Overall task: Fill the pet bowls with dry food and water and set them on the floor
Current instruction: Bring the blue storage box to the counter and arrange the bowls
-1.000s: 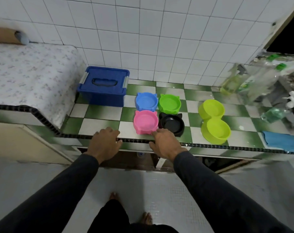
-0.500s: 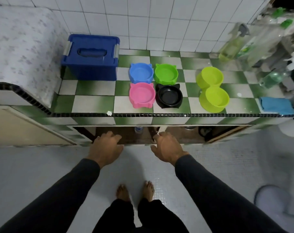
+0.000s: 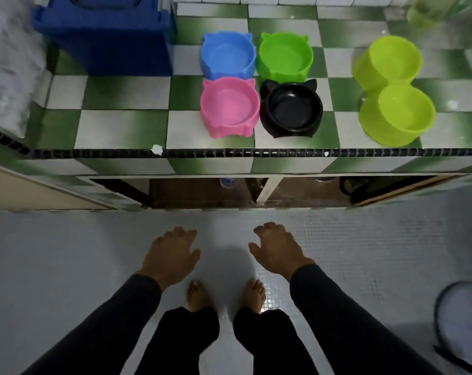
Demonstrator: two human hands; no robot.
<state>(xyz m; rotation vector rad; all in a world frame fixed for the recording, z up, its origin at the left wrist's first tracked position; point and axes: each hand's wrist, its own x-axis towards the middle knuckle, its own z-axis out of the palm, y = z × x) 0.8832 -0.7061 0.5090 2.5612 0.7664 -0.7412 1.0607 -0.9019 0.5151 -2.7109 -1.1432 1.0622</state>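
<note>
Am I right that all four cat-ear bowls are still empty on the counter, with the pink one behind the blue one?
Not quite. In the head view the pink bowl sits in front of the blue bowl, nearer the counter edge. The rest holds: all four, including green bowl and black bowl, look empty.

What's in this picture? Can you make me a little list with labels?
place: tiled counter above a grey floor
cat-ear bowls: blue bowl, green bowl, pink bowl, black bowl, packed in a square
double bowl: yellow-green, to the right
bowl contents: all look empty
box: blue box, lid on
left hand: open, holding nothing
right hand: open, holding nothing
</note>
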